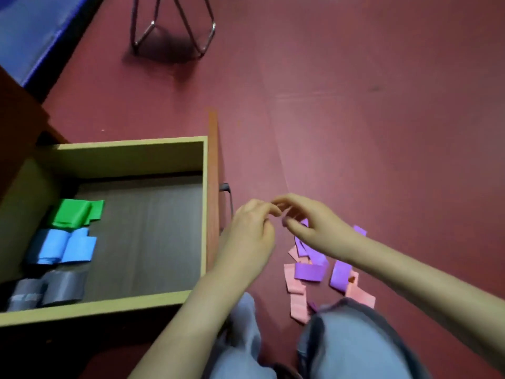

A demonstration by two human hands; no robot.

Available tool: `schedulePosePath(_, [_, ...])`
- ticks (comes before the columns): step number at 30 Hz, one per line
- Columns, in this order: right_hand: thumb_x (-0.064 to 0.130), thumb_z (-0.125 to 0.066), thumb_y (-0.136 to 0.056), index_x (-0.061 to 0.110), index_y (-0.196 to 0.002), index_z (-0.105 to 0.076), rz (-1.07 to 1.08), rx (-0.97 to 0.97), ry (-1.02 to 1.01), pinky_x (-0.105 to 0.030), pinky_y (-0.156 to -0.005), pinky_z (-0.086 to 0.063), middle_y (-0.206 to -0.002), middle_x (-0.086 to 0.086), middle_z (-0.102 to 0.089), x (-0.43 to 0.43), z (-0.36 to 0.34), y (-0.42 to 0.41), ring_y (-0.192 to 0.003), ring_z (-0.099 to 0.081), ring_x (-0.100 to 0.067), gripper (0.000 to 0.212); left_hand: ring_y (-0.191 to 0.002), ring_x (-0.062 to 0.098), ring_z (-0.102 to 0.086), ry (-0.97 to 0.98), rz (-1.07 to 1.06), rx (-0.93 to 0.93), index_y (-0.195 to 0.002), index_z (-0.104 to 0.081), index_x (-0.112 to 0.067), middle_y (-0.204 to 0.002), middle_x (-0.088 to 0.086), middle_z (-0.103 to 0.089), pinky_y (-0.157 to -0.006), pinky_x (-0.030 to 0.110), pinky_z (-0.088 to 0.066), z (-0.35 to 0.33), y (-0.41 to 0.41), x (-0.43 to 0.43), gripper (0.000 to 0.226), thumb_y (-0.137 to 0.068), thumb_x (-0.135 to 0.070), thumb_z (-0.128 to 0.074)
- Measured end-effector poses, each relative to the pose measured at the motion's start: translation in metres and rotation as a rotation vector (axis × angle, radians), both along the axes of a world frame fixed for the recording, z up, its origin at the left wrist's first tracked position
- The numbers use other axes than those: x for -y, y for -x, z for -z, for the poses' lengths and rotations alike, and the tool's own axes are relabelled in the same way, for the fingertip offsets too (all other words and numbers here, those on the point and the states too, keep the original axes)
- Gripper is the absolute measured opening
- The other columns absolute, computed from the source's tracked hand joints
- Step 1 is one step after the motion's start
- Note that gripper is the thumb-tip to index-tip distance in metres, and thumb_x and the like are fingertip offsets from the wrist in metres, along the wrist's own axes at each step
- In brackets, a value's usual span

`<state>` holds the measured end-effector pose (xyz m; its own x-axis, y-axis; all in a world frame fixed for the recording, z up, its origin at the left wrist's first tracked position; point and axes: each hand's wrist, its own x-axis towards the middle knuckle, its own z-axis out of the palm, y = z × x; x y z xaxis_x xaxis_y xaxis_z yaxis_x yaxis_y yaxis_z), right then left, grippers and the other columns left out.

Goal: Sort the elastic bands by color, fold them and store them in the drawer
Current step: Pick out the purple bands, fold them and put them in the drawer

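Note:
My left hand [251, 231] and my right hand [311, 217] meet fingertip to fingertip above the floor, just right of the open drawer [203, 214]. My right hand pinches the end of a purple band [284, 221] between thumb and fingers. The fingers of my left hand are curled towards it, and blur hides whether they hold anything. Below the hands, loose purple bands [308, 271] and pink bands [296, 296] lie mixed on the floor. Inside the drawer, along its left side, lie folded green bands [78, 213], blue bands [64, 246] and grey bands [52, 289].
The drawer sticks out of a brown cabinet [19, 124], its dark handle [228, 196] facing my hands. My knees in blue jeans [341, 337] are at the bottom. A metal chair base [175, 26] stands on the red floor [369, 132] further away, and a blue mat [35, 28] lies top left.

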<state>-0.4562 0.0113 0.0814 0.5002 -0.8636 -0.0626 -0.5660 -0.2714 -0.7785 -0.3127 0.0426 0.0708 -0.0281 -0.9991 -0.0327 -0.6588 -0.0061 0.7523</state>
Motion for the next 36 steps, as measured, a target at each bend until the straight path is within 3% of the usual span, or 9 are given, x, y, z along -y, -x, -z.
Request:
schedulePosePath(4, [-0.001,-0.045,-0.085,0.013,-0.104,-0.060,0.225,-0.094,-0.212,-0.026,-0.074,-0.045,-0.082,0.003,-0.061,-0.007,0.075,0.065,-0.075,-0.059,-0.025,0.029,-0.110,0.022,-0.050,-0.202,0.063,0.046,-0.106,-0.060,-0.014,-0.120,0.004,-0.054,-0.092,0.031,-0.040,0.035,0.057,-0.003,0.032,-0.085,-0.001,-0.040])
schedulePosePath(7, [0.004,-0.045,-0.085,0.020,-0.098,-0.059,0.447,-0.142,-0.373,-0.037,-0.076,-0.049,-0.082,0.000,-0.063,-0.017,0.136,0.113,-0.073,-0.061,-0.031,0.025,-0.088,0.017,-0.053,-0.412,-0.010,-0.217,-0.105,-0.063,-0.006,-0.114,0.011,-0.061,-0.076,0.020,-0.041,0.063,0.093,0.014,0.031,-0.085,0.005,-0.041])
schedulePosePath(11, [0.002,-0.046,-0.084,0.013,-0.097,-0.060,0.658,-0.138,-0.515,-0.027,-0.067,-0.041,-0.084,-0.009,-0.064,-0.029,0.194,0.154,-0.068,-0.057,-0.022,0.022,-0.079,0.011,-0.050,-0.587,-0.108,-0.512,-0.093,-0.061,-0.013,-0.089,0.001,-0.058,-0.065,0.016,-0.043,0.092,0.130,0.052,0.028,-0.087,0.004,-0.039])
schedulePosePath(17, [0.003,-0.049,-0.084,0.019,-0.091,-0.060,0.756,-0.115,-0.621,-0.035,-0.076,-0.046,-0.084,-0.008,-0.061,-0.029,0.273,0.182,-0.078,-0.058,-0.030,0.021,-0.078,0.014,-0.050,-0.769,0.020,-0.339,-0.109,-0.059,-0.003,-0.092,0.004,-0.055,-0.061,0.015,-0.037,0.189,0.158,0.088,0.026,-0.089,0.000,-0.043])
schedulePosePath(22, [0.001,-0.051,-0.082,0.006,-0.099,-0.064,0.721,-0.189,-0.480,-0.032,-0.084,-0.041,-0.100,-0.013,-0.065,-0.016,0.328,0.174,-0.093,-0.056,-0.027,0.022,-0.061,0.006,-0.045,-0.876,0.002,-0.166,-0.101,-0.060,-0.005,-0.080,0.004,-0.053,-0.049,0.011,-0.036,0.287,0.149,0.086,0.021,-0.087,0.000,-0.047])
schedulePosePath(26, [0.008,-0.055,-0.081,0.006,-0.110,-0.060,0.401,-0.365,-0.394,-0.036,-0.096,-0.036,-0.113,-0.014,-0.062,0.010,0.368,0.152,-0.112,-0.050,-0.029,0.030,-0.039,0.006,-0.045,-1.160,0.023,-0.246,-0.069,-0.049,-0.012,-0.064,0.006,-0.044,-0.034,0.011,-0.035,0.334,0.158,0.064,0.025,-0.093,-0.009,-0.041])
schedulePosePath(31, [0.028,-0.072,-0.064,0.007,-0.086,-0.066,0.092,-0.797,-0.174,-0.035,-0.104,-0.035,-0.082,-0.012,-0.069,0.028,0.393,0.131,-0.094,-0.060,-0.029,0.031,-0.055,0.010,-0.031,-1.439,-0.196,-0.546,-0.070,-0.041,-0.020,-0.066,-0.001,-0.036,-0.041,0.014,-0.030,0.363,0.177,0.040,0.036,-0.097,-0.039,-0.027])
schedulePosePath(34, [0.018,-0.063,-0.072,0.007,-0.089,-0.066,0.268,-0.654,-0.217,-0.028,-0.106,-0.029,-0.088,-0.015,-0.069,0.025,0.391,0.128,-0.100,-0.057,-0.029,0.021,-0.072,0.010,-0.050,-1.434,-0.256,-0.575,-0.082,-0.052,-0.022,-0.079,-0.001,-0.053,-0.060,0.021,-0.041,0.367,0.176,0.041,0.028,-0.094,-0.040,-0.035])
schedulePosePath(36, [0.016,-0.051,-0.082,0.009,-0.103,-0.061,0.429,-0.464,-0.345,-0.026,-0.108,-0.019,-0.103,-0.015,-0.067,0.018,0.382,0.124,-0.112,-0.052,-0.029,0.024,-0.106,0.019,-0.057,-1.392,-0.341,-0.654,-0.117,-0.055,-0.016,-0.115,0.006,-0.062,-0.079,0.028,-0.040,0.367,0.176,0.045,0.038,-0.094,-0.040,-0.036])
